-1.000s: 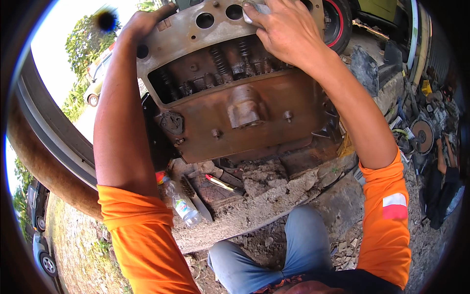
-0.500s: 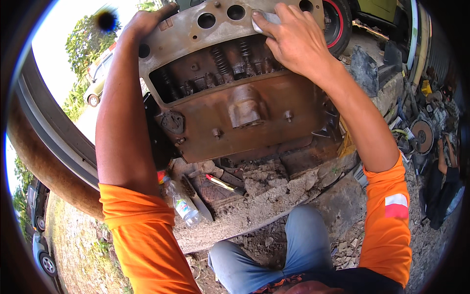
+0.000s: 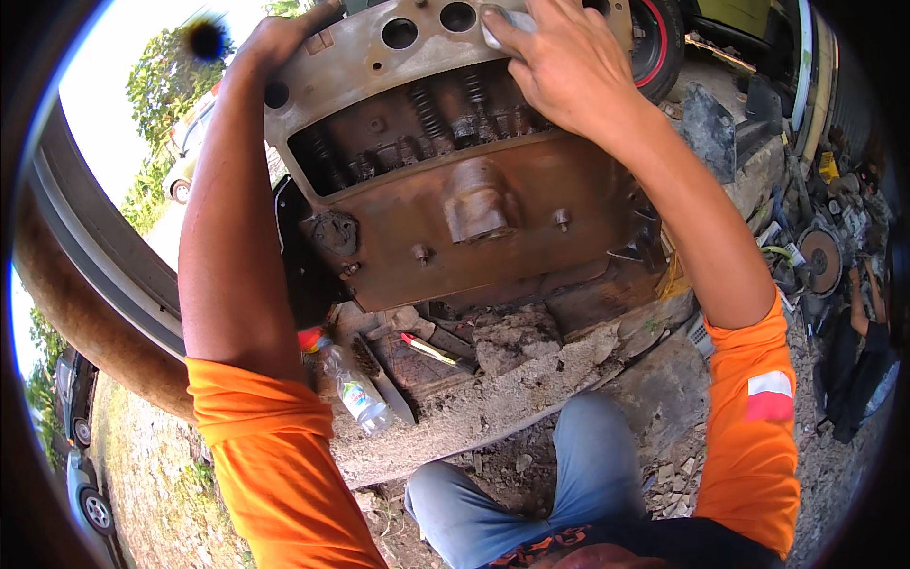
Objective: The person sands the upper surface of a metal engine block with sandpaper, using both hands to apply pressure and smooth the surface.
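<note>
A rusty brown engine block [image 3: 379,237] stands before me, its side opening showing several coil springs [image 3: 427,112]. Along its top runs a flat grey face [image 3: 336,76] with round holes. My left hand [image 3: 275,40] rests at the block's upper left end, fingers stretched along the edge, holding nothing. Farther right, my right hand [image 3: 569,71] presses a folded pale grey pad [image 3: 509,30] against the top face beside a round hole. Whether the pad is cloth or abrasive paper I cannot tell.
On the concrete ledge [image 3: 540,389] below the block lie a clear plastic bottle [image 3: 355,391], a wire brush [image 3: 365,358] and a slim red and yellow tool [image 3: 427,349]. A wheel with a red ring [image 3: 654,47] stands behind. Metal scrap [image 3: 820,261] is heaped at right; a curved rusty pipe [image 3: 85,318] crosses the left.
My right hand and the pad have slid slightly left along the top face. My left hand keeps its place. The view has shifted a little.
</note>
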Available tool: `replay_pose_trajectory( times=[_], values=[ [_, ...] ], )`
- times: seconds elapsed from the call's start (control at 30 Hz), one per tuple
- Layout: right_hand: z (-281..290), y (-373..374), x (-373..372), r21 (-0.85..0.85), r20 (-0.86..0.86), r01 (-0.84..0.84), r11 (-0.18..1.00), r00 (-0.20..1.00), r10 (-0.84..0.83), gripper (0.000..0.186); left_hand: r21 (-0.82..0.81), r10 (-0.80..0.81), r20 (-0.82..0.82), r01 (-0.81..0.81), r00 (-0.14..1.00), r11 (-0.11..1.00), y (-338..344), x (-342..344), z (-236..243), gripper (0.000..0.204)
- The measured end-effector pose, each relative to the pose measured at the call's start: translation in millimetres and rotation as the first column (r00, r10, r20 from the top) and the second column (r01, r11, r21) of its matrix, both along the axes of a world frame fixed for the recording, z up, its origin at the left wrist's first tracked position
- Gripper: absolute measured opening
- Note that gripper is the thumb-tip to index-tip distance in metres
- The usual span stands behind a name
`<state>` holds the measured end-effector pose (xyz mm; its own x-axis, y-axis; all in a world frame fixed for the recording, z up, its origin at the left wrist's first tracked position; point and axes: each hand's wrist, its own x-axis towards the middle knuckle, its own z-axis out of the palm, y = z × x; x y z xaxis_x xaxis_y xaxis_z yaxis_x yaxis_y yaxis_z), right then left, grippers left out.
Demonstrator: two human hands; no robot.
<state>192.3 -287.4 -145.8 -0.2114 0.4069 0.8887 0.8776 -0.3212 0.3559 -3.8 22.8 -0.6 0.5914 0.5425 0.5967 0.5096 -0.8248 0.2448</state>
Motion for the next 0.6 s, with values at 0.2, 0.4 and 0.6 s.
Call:
replay_pose_trajectory(
  times=[0.2,0.4,0.6],
  values=[
    [6.1,6.2,-8.4,-0.018,-0.104,-0.012,1.0,0.995,0.01,0.052,-0.035,0.085,-0.005,-0.085,0.996,0.996,-10.0,6.5,-1.0,0.063],
    [-5.4,1.2,-1.7,-0.01,-0.099,-0.058,0.998,0.993,0.056,0.05,0.016,0.06,-0.041,-0.059,0.997,0.998,-0.6,4.6,2.7,0.052],
    [-17.6,4.2,-12.2,0.041,-0.147,-0.066,0.997,0.987,0.071,0.046,0.01,0.105,-0.071,-0.104,0.992,0.994,7.6,7.0,6.6,0.05]
  ],
)
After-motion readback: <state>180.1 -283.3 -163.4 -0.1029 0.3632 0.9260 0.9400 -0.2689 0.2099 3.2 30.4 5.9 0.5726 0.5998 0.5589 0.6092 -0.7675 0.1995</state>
